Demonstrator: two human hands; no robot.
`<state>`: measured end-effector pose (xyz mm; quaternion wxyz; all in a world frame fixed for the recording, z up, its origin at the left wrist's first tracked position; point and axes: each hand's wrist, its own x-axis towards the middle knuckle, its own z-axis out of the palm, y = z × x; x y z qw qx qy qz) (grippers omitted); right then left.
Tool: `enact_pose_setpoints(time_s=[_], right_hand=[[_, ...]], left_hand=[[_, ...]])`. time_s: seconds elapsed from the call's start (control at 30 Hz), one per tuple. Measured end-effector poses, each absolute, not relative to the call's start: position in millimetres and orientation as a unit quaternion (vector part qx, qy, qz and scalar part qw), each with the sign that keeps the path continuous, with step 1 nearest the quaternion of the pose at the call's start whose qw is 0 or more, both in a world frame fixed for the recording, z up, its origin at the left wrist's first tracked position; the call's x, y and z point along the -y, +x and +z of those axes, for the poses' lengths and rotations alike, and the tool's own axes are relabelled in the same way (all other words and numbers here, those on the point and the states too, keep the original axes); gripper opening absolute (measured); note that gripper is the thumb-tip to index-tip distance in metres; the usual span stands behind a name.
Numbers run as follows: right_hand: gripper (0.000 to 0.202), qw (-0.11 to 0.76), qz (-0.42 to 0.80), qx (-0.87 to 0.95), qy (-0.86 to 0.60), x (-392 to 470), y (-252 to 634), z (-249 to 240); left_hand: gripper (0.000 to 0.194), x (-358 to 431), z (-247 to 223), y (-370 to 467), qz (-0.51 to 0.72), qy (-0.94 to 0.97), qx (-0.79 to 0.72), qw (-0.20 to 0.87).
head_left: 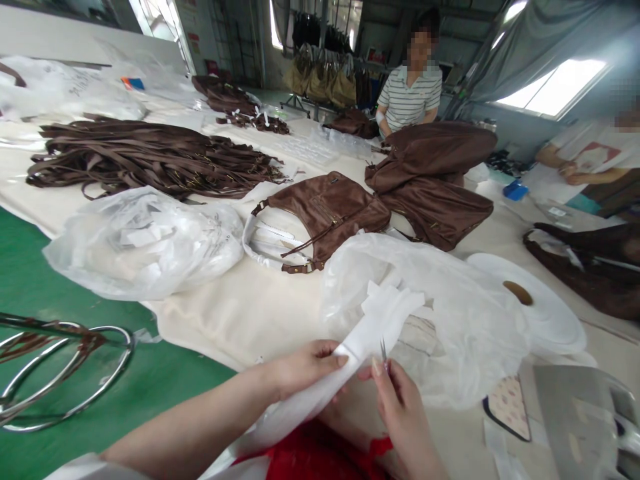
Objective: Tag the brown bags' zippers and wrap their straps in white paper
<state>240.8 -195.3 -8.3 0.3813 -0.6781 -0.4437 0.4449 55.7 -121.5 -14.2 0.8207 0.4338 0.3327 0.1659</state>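
A long white strip of soft sheet material (367, 337) runs across my lap and up over the table edge. My left hand (313, 363) is closed on the strip, thumb on top. Small pointed scissors (384, 350) stick up from my right hand (397, 393), whose fingers are wrapped round them; their handles are mostly hidden. The blades are beside the strip's right edge. Beyond my hands, a clear plastic bag (470, 333) lies with white cut pieces (395, 300) at its opening. A brown handbag (345, 210) with a white-wrapped handle rests farther back.
Brown straps (150, 157) are heaped at the left behind another plastic bag (150, 247). More brown bags (430, 180) are stacked at the back. A white roll (550, 320) lies right. Metal rings (115, 380) stand at the lower left. Two people stand across the table.
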Motion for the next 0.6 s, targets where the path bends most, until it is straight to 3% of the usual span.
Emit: enact_pose_setpoints(time_s=[0.13, 0.37, 0.6], right_hand=[[0.055, 0.328, 0.565, 0.407, -0.638, 206.5, 248.3, -8.2], [0.051, 0.316, 0.749, 0.229, -0.536, 209.9, 243.6, -8.7], [0.049, 0.305, 0.763, 0.216, -0.527, 203.0, 242.6, -4.0]], left_hand=[[0.042, 111.7, -23.4, 50.2, 0.184, 0.357, -0.317, 0.859], [0.029, 108.1, -23.9, 49.5, 0.181, 0.311, -0.299, 0.884], [0.027, 106.0, -25.8, 47.7, 0.164, 0.308, -0.281, 0.894]])
